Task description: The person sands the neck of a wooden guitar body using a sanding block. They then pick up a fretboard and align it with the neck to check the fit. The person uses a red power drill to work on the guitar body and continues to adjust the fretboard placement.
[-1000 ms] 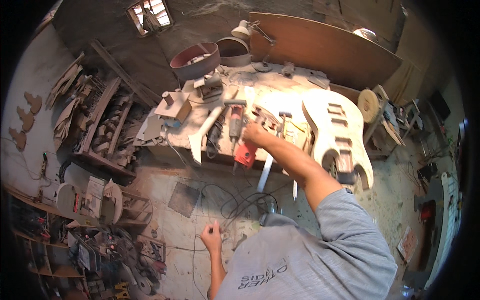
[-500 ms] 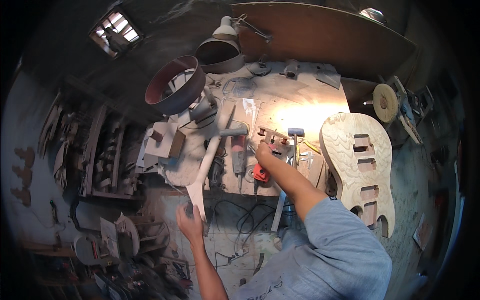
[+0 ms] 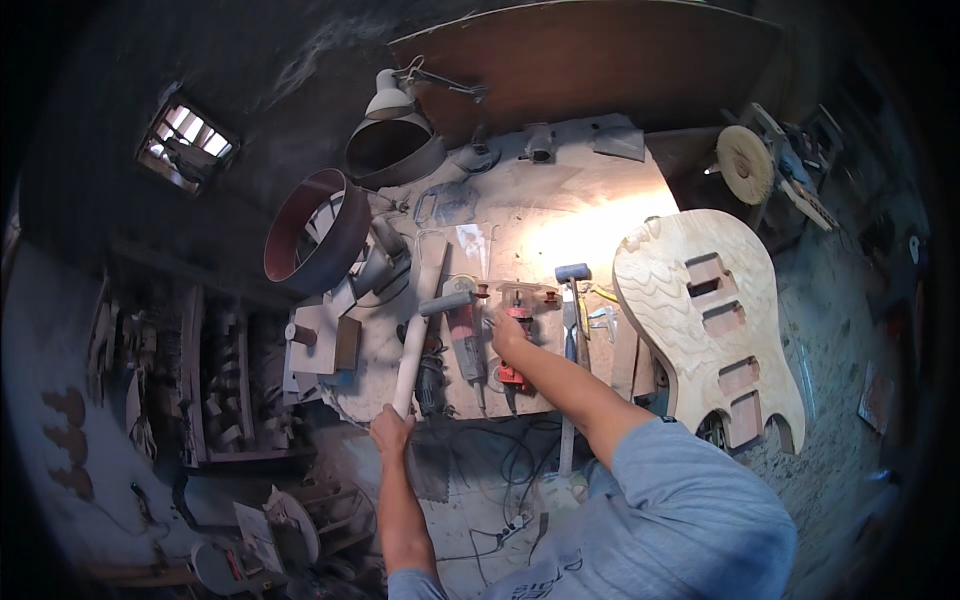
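One pale, slender wooden neck (image 3: 411, 352), left hand (image 3: 392, 432) wrapped round end; right hand (image 3: 507, 333) gripping red tool (image 3: 511, 375).

Guitar neck (image 3: 412, 355) at left of workbench (image 3: 500, 190), guitar body (image 3: 735, 347) at right, mallet (image 3: 572, 271) between them, lamp (image 3: 390, 97) behind

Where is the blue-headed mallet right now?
In the head view, the blue-headed mallet lies on the workbench, right of the red power tool at the right hand and left of the pale guitar body.
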The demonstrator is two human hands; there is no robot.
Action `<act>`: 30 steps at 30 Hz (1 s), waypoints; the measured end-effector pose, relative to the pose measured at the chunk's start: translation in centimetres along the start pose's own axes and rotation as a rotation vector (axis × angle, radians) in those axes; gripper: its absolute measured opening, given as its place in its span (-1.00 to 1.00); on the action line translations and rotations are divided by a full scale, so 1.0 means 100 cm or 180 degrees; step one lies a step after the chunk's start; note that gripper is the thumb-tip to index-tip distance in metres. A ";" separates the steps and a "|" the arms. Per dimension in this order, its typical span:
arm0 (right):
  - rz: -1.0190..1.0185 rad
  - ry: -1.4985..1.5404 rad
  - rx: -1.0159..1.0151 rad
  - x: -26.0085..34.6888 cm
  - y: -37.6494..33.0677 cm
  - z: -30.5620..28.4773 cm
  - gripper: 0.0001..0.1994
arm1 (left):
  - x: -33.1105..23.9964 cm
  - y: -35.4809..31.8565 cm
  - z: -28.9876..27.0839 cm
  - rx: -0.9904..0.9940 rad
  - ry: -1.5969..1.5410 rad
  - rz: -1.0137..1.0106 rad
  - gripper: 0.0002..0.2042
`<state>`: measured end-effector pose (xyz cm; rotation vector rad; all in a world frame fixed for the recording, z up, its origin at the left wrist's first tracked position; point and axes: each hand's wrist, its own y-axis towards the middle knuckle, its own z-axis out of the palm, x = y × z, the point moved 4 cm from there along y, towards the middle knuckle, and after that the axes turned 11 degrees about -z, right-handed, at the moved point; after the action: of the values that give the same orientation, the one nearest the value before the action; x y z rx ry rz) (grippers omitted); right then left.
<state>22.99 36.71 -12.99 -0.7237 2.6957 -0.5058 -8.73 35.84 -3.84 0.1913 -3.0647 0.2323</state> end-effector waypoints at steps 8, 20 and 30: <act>0.0667 0.1374 -0.2332 0.057 -0.077 -0.024 -0.85 | 0.041 -0.072 -0.035 -0.0056 -0.0164 0.0011 -0.50; -0.0177 0.3670 -0.1854 0.250 -0.291 -0.054 -0.64 | 0.153 -0.386 0.083 0.0466 -0.2668 -0.0741 -0.65; -0.0418 0.4877 -0.2953 0.294 -0.383 -0.128 0.17 | 0.126 -0.456 0.057 -0.0031 -0.3596 0.0788 -0.67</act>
<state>10.01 -6.63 8.25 -0.9182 4.4131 0.5506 -15.71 -11.25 -1.93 -0.1193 -4.2161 0.1428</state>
